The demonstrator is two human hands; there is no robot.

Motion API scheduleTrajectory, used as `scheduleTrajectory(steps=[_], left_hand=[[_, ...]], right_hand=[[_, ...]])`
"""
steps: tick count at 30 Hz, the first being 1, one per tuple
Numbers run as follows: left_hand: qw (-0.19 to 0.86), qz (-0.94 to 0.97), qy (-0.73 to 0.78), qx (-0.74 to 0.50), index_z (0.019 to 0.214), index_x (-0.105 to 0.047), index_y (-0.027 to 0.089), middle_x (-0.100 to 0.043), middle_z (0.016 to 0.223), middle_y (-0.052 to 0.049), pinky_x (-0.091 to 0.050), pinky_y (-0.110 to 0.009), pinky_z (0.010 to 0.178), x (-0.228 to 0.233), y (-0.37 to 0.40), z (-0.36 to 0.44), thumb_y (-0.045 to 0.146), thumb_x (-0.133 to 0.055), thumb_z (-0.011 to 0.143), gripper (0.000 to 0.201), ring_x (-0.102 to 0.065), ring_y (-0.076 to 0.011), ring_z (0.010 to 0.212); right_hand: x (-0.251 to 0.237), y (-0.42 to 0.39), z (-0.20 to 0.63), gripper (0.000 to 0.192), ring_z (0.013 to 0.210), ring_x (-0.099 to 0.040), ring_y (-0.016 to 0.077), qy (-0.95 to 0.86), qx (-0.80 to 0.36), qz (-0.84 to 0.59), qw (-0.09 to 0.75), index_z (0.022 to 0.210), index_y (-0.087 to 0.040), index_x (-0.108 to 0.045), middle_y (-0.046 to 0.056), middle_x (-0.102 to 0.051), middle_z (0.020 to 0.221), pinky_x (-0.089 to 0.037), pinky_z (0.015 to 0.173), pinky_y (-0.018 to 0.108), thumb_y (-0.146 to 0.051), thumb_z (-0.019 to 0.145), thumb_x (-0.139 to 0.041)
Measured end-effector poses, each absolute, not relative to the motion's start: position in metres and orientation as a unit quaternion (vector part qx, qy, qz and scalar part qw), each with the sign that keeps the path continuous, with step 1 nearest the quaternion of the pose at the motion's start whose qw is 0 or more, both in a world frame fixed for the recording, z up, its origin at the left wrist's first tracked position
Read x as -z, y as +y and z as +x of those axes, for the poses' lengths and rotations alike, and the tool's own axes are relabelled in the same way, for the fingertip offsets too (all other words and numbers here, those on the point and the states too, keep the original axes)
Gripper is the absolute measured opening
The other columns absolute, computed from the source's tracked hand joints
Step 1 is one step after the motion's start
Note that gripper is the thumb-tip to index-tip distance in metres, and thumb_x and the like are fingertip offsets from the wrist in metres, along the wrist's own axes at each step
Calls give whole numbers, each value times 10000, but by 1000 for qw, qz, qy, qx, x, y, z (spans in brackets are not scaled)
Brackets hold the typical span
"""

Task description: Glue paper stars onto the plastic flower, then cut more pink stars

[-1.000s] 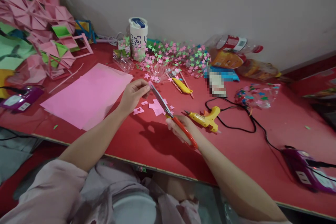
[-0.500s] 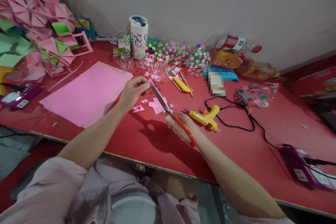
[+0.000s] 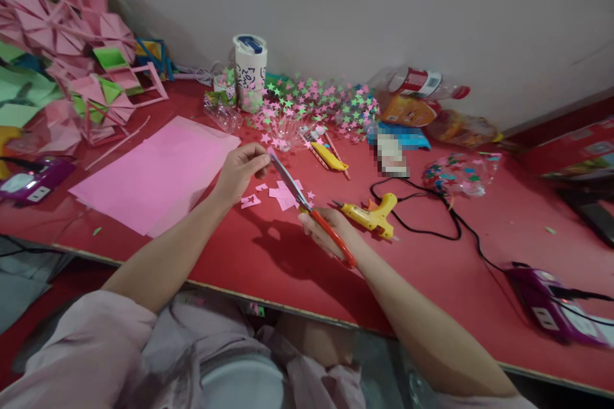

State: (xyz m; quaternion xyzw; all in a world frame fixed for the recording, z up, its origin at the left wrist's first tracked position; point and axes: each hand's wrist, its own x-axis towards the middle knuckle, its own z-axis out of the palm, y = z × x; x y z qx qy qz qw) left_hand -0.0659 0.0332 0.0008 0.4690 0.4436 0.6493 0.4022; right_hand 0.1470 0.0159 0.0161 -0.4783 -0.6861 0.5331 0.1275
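My right hand (image 3: pixel 325 230) is closed round the red handles of a pair of scissors (image 3: pixel 334 236), whose blades point away and to the left. At the blade tips, my left hand (image 3: pixel 244 169) pinches a small piece of pink paper (image 3: pixel 271 151), mostly covered by the fingers. Beneath the blades on the red table lie small pink paper squares (image 3: pixel 284 197) and a cut scrap (image 3: pixel 250 202). A tiny pink star (image 3: pixel 311 195) rests just right of them. Left of my left hand are large pink paper sheets (image 3: pixel 153 172).
A yellow glue gun (image 3: pixel 371 216) with a black cord lies right of my right hand. Behind are a yellow pouch-like item (image 3: pixel 329 156), pink and green stars (image 3: pixel 311 102), a white tumbler (image 3: pixel 250 73) and bottles (image 3: pixel 417 83). Purple power strips (image 3: pixel 551 303) sit at both sides.
The view has shifted slightly, so everything sits a little further left and lower. Both hands keep nearly the same pose, with the scissors still at the pink paper.
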Motion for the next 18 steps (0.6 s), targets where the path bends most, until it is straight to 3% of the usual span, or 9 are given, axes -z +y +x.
scheduleTrajectory(steps=[8, 18], left_hand=[[358, 509, 439, -648, 618, -587, 163, -547, 503, 38, -407, -199, 498, 1, 34, -72, 194, -609, 715, 104, -489, -61, 473], [396, 451, 390, -698, 657, -576, 177, -544, 540, 48, -408, -192, 508, 5, 31, -57, 186, -621, 725, 83, -492, -57, 494]], right_hand=[[-13, 19, 146, 490, 288, -313, 48, -680, -543, -475, 130, 601, -195, -447, -90, -352, 367, -233, 327, 199, -651, 714, -588], [-14, 14, 144, 473, 295, -343, 58, -679, -552, -463, 142, 623, -198, -441, -84, -373, 382, -257, 331, 199, -645, 751, -529]])
